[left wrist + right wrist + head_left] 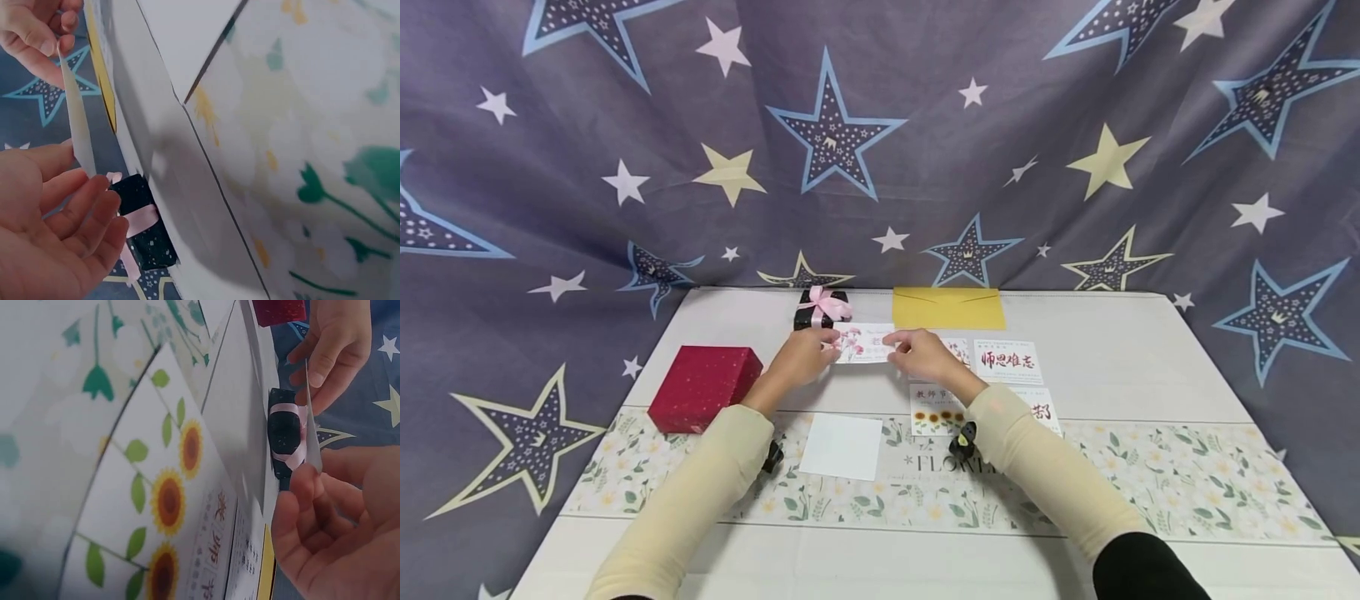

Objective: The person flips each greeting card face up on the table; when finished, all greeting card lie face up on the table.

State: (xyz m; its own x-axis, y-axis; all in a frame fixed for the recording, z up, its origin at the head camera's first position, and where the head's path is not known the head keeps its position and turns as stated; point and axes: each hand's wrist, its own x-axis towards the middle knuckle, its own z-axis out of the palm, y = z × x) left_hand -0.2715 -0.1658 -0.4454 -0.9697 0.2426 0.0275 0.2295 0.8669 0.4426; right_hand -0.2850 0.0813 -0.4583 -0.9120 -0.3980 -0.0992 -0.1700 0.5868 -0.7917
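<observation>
Both hands hold a white greeting card point(863, 343) with pink flowers and red Chinese characters, raised above the back of the table. My left hand point(801, 357) pinches its left edge between thumb and fingers. At the opposite edge, my right hand point(927, 356) pinches it the same way. The left wrist view shows the card point(76, 119) nearly edge-on. Just behind the left hand sits a small black gift box point(823, 307) with a pink ribbon bow. Several printed cards point(1007, 362) lie under and beside the right forearm, one with sunflowers point(167, 500).
A yellow envelope point(948, 309) lies at the table's back edge. To the left stands a red box point(703, 389), next to the left forearm. A blank white card point(841, 447) rests on the floral band of the tablecloth point(1195, 475). Behind hangs a star-patterned curtain point(925, 150).
</observation>
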